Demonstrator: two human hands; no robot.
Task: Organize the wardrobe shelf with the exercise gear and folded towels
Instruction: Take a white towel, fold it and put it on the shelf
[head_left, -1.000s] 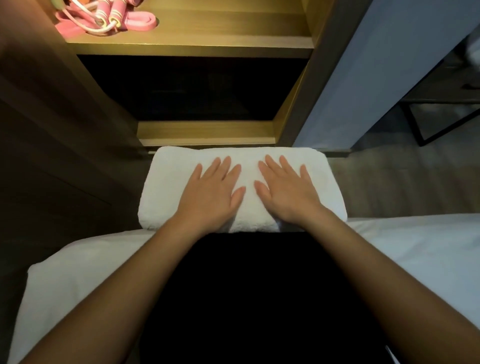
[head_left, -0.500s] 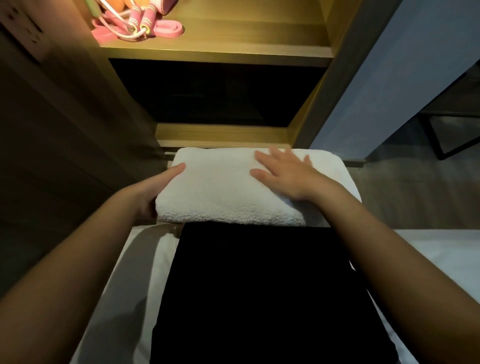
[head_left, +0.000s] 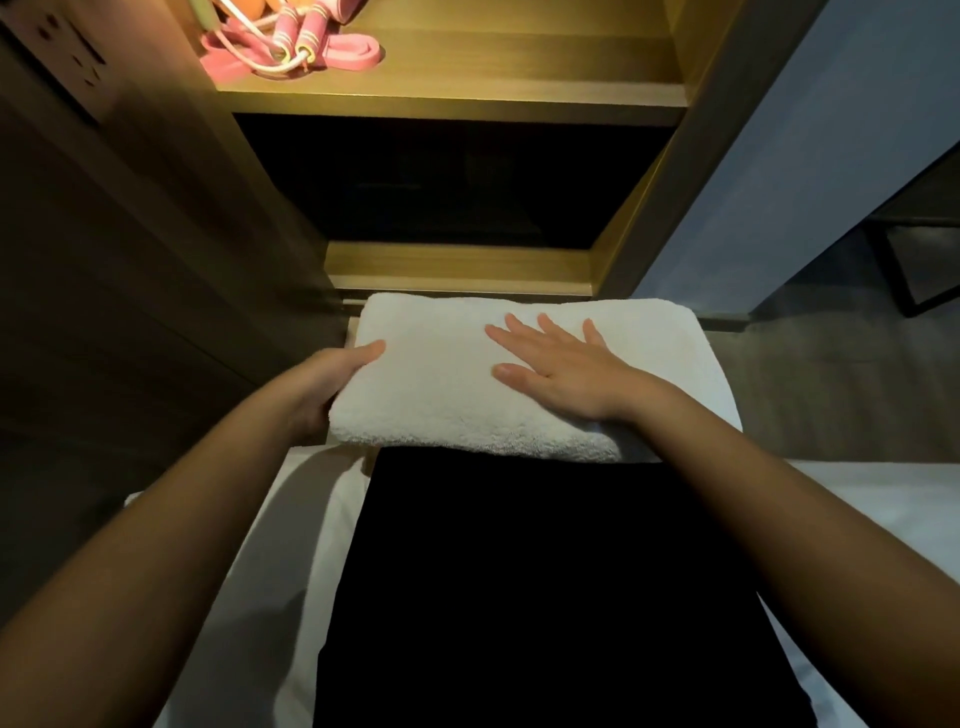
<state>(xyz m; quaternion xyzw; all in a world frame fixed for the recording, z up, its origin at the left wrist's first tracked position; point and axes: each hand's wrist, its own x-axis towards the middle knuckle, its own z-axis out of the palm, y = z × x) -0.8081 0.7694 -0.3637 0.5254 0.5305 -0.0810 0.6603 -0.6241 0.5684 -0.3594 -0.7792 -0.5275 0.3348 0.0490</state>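
Note:
A folded white towel (head_left: 447, 379) lies in front of me, its far edge close to the wardrobe's low wooden shelf (head_left: 457, 265). My left hand (head_left: 327, 384) grips the towel's left end, thumb on top and fingers hidden beneath. My right hand (head_left: 566, 371) lies flat on top of the towel with fingers spread. On the lit upper shelf (head_left: 467, 88) sit a pink skipping rope (head_left: 296, 31) and a pink resistance band (head_left: 343, 54), tangled at the left.
A black folded cloth (head_left: 545, 597) lies on the white bed (head_left: 249, 597) just below the towel. A dark wardrobe panel with a wall socket (head_left: 67, 57) stands at the left. A pale wall (head_left: 810, 171) and grey floor are at the right.
My left hand left the top of the towel and took hold of its left end. The right hand slid right along the top. The view tilted up toward the shelves.

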